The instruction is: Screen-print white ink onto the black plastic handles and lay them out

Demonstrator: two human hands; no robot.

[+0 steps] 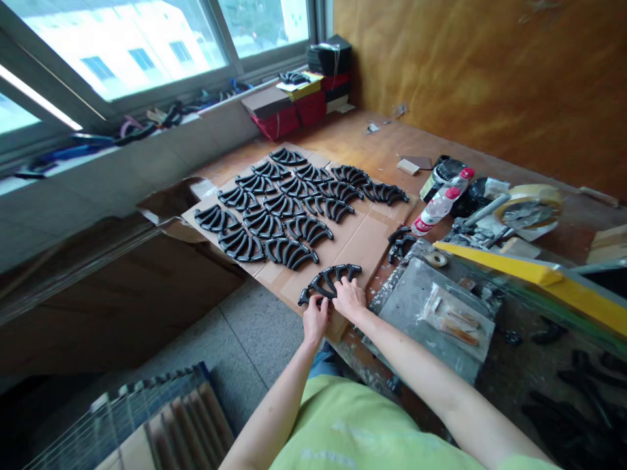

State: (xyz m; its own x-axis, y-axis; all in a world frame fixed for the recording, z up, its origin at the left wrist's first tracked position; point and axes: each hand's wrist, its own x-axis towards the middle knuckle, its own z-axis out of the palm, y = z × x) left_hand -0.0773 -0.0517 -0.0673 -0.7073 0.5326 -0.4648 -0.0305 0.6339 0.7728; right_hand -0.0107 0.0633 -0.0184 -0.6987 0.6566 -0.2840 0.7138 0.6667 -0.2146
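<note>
A black, curved, ribbed piece point(327, 279) is at the near edge of the cardboard sheet point(360, 245). My left hand point(316, 316) pinches its lower left part, fingers closed. My right hand point(349, 297) has its fingers bent onto the lower right side of the same piece. Farther back on the cardboard, several similar black pieces point(263, 223) lie in close rows, some touching or overlapping. Whether the held piece rests on the cardboard or is slightly raised is unclear.
Right of the cardboard stand a red-capped bottle point(435, 210), a tape roll point(533, 209) and a grey board point(426, 313). A yellow bar point(539, 274) crosses the right side. Red stacks point(279, 121) sit at the back, and a wire rack point(117, 418) is at lower left.
</note>
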